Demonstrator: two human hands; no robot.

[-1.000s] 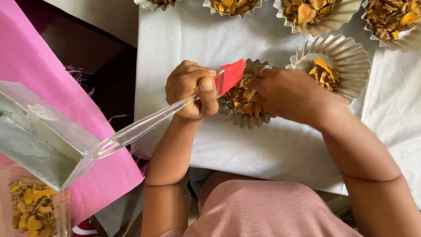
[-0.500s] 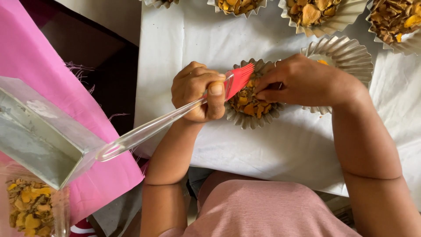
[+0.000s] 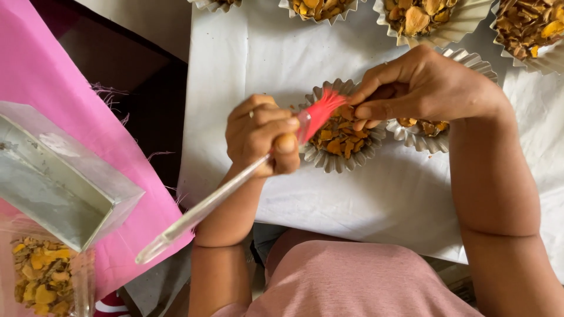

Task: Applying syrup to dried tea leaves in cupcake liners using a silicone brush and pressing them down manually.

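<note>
My left hand [image 3: 261,135] grips a brush [image 3: 235,183] with a clear handle and red bristles. The bristles touch the rim of a small fluted foil cup [image 3: 336,161] filled with dried yellow-brown pieces. My right hand [image 3: 420,88] reaches over the same cup, its fingers pinched on something small above the pieces, right at the bristles. A second foil cup [image 3: 423,138] lies mostly hidden under my right hand. Both cups sit on a white sheet [image 3: 247,64].
Several more filled foil cups [image 3: 432,17] line the far edge of the white sheet. At the left, a pink cloth [image 3: 53,76] carries a clear empty box [image 3: 59,176] and a clear container of yellow pieces [image 3: 44,282]. A dark gap [image 3: 135,76] separates cloth and sheet.
My right hand slid left from the second cup onto the first cup and now pinches at its contents. The brush tip dropped slightly toward that cup's rim.
</note>
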